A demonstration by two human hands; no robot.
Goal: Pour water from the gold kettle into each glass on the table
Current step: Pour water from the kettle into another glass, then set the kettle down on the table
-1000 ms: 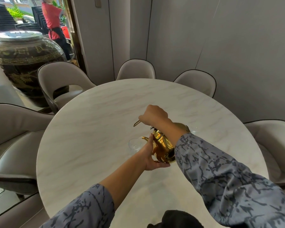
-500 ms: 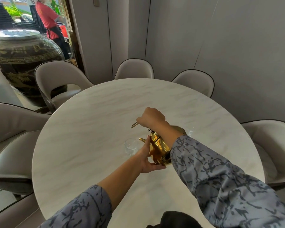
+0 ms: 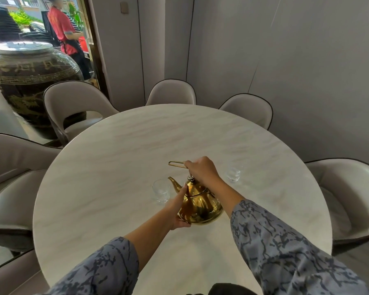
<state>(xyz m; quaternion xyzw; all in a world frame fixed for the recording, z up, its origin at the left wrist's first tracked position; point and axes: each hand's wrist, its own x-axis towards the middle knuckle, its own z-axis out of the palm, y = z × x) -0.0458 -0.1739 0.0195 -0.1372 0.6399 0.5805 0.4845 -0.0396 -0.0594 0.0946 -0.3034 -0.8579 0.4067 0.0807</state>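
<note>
The gold kettle stands nearly upright on the round marble table, its spout pointing left toward a clear glass. My right hand grips the kettle's thin gold handle from above. My left hand presses against the kettle's left side and base. The left glass stands just beyond the spout tip. A second clear glass stands to the right, behind my right wrist. I cannot tell how much water either glass holds.
Beige chairs ring the table, among them one at far left, one at the back and one at right. A large dark jar stands at the left. A person in red stands beyond the doorway.
The kettle has tipped back from a pouring tilt over the left glass to nearly upright, lower on the table. Both hands stayed on it.
</note>
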